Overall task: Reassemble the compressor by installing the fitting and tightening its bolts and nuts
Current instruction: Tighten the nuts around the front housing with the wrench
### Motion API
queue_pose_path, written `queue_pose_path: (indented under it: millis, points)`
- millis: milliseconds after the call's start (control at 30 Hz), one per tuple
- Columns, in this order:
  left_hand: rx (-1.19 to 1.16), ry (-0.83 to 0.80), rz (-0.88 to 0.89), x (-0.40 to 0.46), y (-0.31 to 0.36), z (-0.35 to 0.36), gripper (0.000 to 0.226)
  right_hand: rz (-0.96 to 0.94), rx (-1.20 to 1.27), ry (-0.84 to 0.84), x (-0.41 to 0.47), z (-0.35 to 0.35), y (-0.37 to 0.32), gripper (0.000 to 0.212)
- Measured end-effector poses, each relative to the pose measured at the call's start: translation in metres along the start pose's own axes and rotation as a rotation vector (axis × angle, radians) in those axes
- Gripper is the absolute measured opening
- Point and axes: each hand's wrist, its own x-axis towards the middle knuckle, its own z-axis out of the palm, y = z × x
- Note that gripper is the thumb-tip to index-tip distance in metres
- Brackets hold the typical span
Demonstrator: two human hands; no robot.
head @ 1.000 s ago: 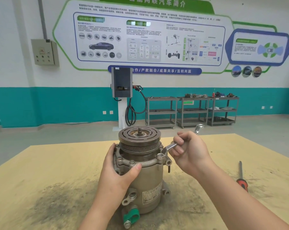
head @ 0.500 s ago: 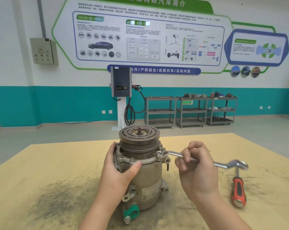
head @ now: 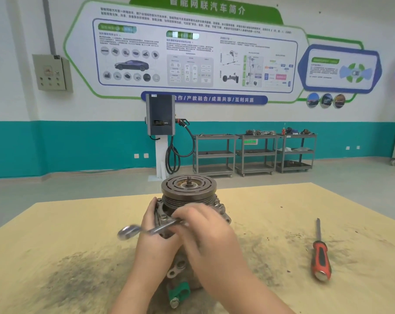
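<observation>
We see the compressor (head: pixel 187 200) standing up on its end in the middle of the yellow table (head: pixel 56 234), close to us. It is a fat metal can, dull grey and brown, and it looks old and a bit dirty. On top sits a round dark pulley (head: pixel 188 188) with curved slots cut in its face and grooves around its side. A short threaded post pokes up from the middle of it. Under the pulley is a metal rim with bolts (head: pixel 163 216) around it. Near the bottom we see a green cap (head: pixel 180 290) on a port, with a bolt head just below it.

Our left hand (head: pixel 155 239) is wrapped around the left side of the compressor, with its fingers curled on the body. Our right hand (head: pixel 205 232) is in front of the compressor and looks blurry. Its fingers are curled around a shiny silver wrench (head: pixel 146 230). The wrench sticks out to the left, across the left hand, and its round end is blurry too.

The table has dark, dusty smudges near the compressor. A screwdriver (head: pixel 320 254) with a red and black handle lies well off to the right.
</observation>
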Motion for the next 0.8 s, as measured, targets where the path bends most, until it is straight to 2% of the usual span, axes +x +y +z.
queue_pose_path:
  millis: [67, 167, 300, 367, 500, 567, 800]
  points:
    - [-0.067, -0.03, -0.003, -0.003, 0.001, -0.001, 0.072, 0.008, 0.098, 0.095, 0.005, -0.015, 0.005, 0.02]
    - [-0.088, -0.046, -0.01, -0.005, 0.0, -0.004, 0.101, 0.143, 0.331, 0.281, 0.011, -0.036, 0.014, 0.02]
    - [-0.114, -0.046, -0.008, -0.006, 0.005, -0.003, 0.105, 0.542, 0.837, 0.6, 0.014, -0.047, 0.035, 0.02]
    - [-0.114, -0.045, -0.011, -0.006, 0.005, -0.003, 0.104, 0.729, 1.031, 0.67, 0.012, -0.045, 0.045, 0.022]
    - [-0.111, -0.037, 0.004, -0.006, 0.009, -0.003, 0.075, 0.914, 1.199, 0.715, 0.014, -0.038, 0.059, 0.019]
    - [-0.128, -0.033, 0.005, -0.005, 0.009, -0.003, 0.072, 0.988, 1.253, 0.695, 0.018, -0.037, 0.066, 0.017]
    - [-0.117, -0.038, 0.02, -0.008, 0.011, -0.002, 0.062, 1.193, 1.39, 0.438, 0.036, -0.036, 0.087, 0.013]
